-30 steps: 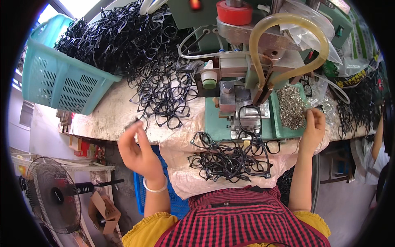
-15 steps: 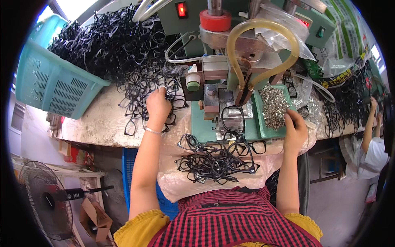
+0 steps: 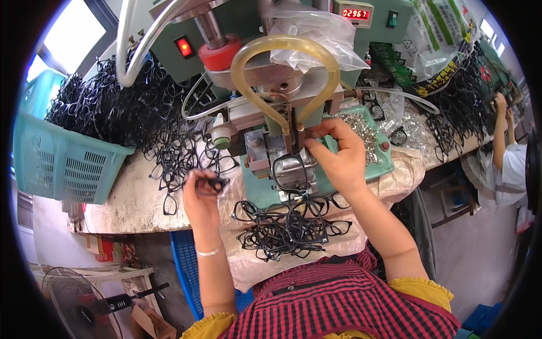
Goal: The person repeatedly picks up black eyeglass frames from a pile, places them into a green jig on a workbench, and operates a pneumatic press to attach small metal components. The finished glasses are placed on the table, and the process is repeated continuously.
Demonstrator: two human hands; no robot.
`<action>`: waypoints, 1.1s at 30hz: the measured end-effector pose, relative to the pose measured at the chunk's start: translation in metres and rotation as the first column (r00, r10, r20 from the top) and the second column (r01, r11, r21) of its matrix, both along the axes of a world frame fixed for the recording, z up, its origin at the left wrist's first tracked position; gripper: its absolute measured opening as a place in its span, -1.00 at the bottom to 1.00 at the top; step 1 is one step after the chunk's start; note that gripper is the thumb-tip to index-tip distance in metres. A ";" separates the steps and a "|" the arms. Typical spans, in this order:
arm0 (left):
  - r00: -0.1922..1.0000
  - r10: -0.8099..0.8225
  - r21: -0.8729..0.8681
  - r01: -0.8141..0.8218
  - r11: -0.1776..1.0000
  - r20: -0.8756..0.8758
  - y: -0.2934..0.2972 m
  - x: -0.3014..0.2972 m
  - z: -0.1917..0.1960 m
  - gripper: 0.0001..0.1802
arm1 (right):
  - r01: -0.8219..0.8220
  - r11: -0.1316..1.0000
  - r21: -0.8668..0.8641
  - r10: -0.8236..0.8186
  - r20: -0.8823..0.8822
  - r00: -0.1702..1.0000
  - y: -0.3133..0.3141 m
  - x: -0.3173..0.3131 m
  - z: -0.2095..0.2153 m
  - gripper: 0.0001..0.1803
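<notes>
Where the pale tabletop (image 3: 138, 195) runs between the turquoise basket (image 3: 73, 164) and the left hand (image 3: 200, 198), a bare strip reaches the front edge; on the other side, the right hand (image 3: 342, 155) works in a narrow space between the green machine (image 3: 257, 189) and the green tray (image 3: 387, 165) of small metal pieces (image 3: 364, 131). The left hand grasps a dark eyeglass frame (image 3: 216, 183) above the tabletop, near its front edge. A second frame (image 3: 306, 174), black and glossy with a rounded lens opening, stands upright at the machine just below its tip. More black frames lie tangled in a near pile (image 3: 282, 229), and others form a tall heap (image 3: 107, 101) behind the basket. Motion blurs the held frame, and the fingers partly cover it. The right hand's fingertips meet the machine's tip; whether they grip anything cannot be told. The upper picture edge cuts off the machine.
</notes>
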State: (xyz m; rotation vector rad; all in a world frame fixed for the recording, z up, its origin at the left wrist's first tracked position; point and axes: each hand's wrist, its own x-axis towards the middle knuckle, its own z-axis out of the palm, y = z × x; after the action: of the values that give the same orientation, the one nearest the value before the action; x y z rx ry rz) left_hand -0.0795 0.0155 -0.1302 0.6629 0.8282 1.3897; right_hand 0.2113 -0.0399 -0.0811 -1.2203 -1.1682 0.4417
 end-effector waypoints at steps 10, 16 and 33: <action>0.958 0.146 0.746 0.090 0.660 -0.245 -0.031 0.078 0.128 -0.71 | -0.172 0.985 0.029 0.174 -0.276 0.945 -0.006 -0.018 0.012 -0.45; 0.874 0.376 0.828 0.052 0.558 -0.308 -0.030 0.092 0.122 -0.70 | -0.238 0.971 -0.019 0.210 -0.406 0.889 -0.023 -0.030 0.033 -0.39; 0.565 -0.751 -0.221 0.825 0.520 0.341 -0.072 0.114 0.072 -0.75 | 0.336 0.941 0.034 -0.246 0.751 0.613 -0.026 0.086 -0.067 -0.85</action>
State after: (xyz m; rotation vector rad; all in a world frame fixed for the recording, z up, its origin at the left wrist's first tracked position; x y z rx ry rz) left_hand 0.0346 -0.0566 -0.0581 0.4902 0.4672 0.4102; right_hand 0.2978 -0.0660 -0.1482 -1.7411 -1.6035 -0.3112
